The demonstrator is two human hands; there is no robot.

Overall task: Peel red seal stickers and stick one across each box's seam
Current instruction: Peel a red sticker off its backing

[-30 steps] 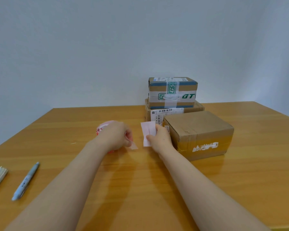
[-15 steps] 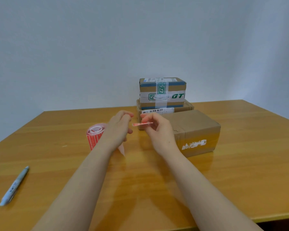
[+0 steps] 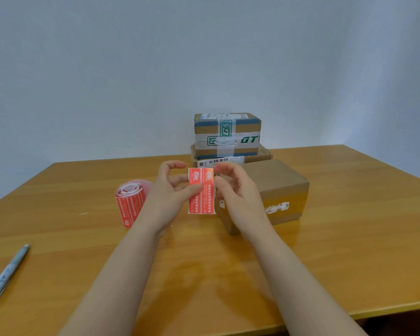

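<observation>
1. Near left corner of the table: a pen lies loose, well apart from both hands. It takes no part in this step.

2. Above the middle of the table: both hands hold a sticker strip, a short piece of backing that carries two red seal stickers side by side.
   - The strip stands upright, printed face toward the camera, long axis vertical.
   - The left hand pinches the left sticker about halfway up, thumb across the front.
   - The right hand has curled fingers pinching the upper right corner, which looks like the place where peeling starts.

3. Left of the left hand: the sticker roll stands on end on the table, apart from the strip.

4. Just right of and beyond the right hand: the plain box rests on the table, long axis running along the far edge.
   - This is the nearest box, and the right hand is the nearer hand to it.
   - The top face is in view, but the seam line cannot be made out.
   - Judgement: a peeled sticker travels right and away, then turns flat so that its length crosses the seam.

5. At the far edge: the taped box sits on a flat box, behind the plain box.
</observation>
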